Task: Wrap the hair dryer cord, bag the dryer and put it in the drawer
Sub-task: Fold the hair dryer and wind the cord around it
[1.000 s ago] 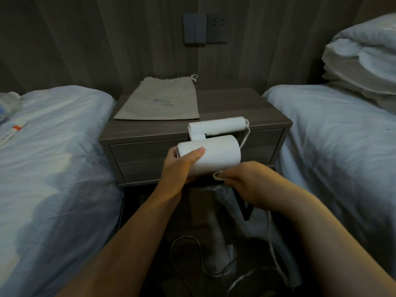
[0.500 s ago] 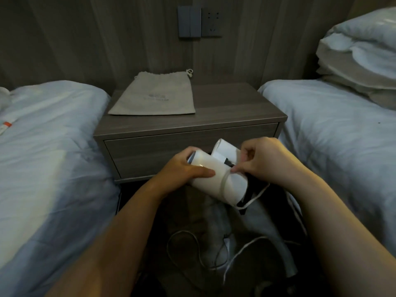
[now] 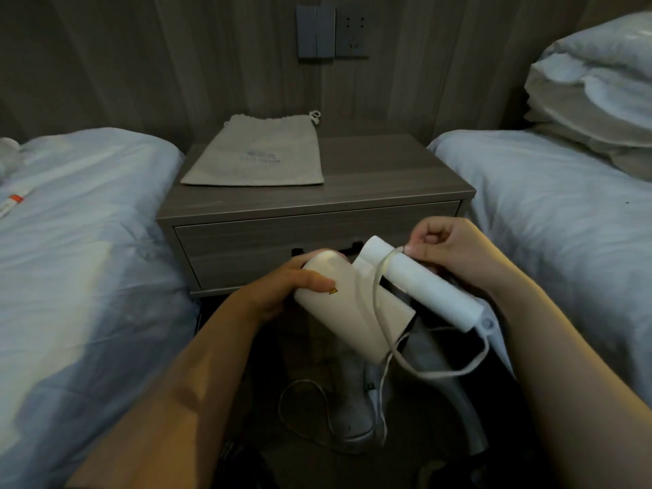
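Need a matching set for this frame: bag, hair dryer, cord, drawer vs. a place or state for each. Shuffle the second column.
Things
1. bag
2. hair dryer
3. cord
4. drawer

Place or state
A. shut
B. lying flat on the nightstand
C. gripped by the left hand
D. pinched by the right hand, slack looping below

Pairs: 1-B, 2-C, 3-D, 4-A

Lone head view, forward and downward, near the nightstand point(image 3: 388, 178)
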### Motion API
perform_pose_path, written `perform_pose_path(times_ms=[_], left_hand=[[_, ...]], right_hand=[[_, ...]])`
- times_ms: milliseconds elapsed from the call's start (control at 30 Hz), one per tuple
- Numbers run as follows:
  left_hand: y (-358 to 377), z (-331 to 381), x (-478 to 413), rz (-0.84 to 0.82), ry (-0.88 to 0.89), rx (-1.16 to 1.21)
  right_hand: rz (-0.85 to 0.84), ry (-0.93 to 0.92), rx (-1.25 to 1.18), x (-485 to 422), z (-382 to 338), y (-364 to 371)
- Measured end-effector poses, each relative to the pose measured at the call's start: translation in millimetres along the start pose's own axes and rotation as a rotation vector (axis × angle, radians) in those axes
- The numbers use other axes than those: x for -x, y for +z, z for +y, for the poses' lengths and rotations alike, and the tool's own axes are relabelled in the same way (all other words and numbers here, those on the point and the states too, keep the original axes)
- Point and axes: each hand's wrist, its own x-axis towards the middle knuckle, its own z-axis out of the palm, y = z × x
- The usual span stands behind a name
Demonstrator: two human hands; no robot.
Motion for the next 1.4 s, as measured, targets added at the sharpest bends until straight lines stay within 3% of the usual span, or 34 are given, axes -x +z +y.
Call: perform_pose_path(times_ms=[233, 300, 400, 600, 833, 933, 1167, 1400], left_hand=[[20.8, -1.3, -7.1, 0.281, -0.023, 0.539], [23.0, 1.0, -8.7, 0.306, 0.021, 0.621], [23.4, 2.9, -10.4, 0.339, 0.106, 0.638], [21.6, 6.2, -8.4, 0.432, 0.222, 0.501], [27.1, 11.8, -9.9, 0.631, 0.259, 0.479], [28.5, 12.1, -9.1, 0.668, 0.248, 0.385], [26.9, 19.0, -6.0, 0.871, 0.380, 0.050], [15.1, 12.7, -4.0, 0.896, 0.358, -0.288]], right_hand=[[0.093, 0.150, -0.661, -14.3, 32.9, 16.4], [0.028, 0.119, -0.745, -13.8, 32.3, 23.5], [-0.002, 0.058, -0.620, -11.3, 26.7, 39.2], [0.023, 0.061, -0.147, -6.0, 17.8, 49.9], [-0.027, 0.135, -0.064, -1.3, 7.1, 55.6], [-0.020, 0.158, 0.118, 0.8, -2.0, 56.8], [-0.280, 0.255, 0.430, 10.8, -21.0, 59.0], [-0.469, 0.170, 0.681, 23.7, -34.4, 55.8]])
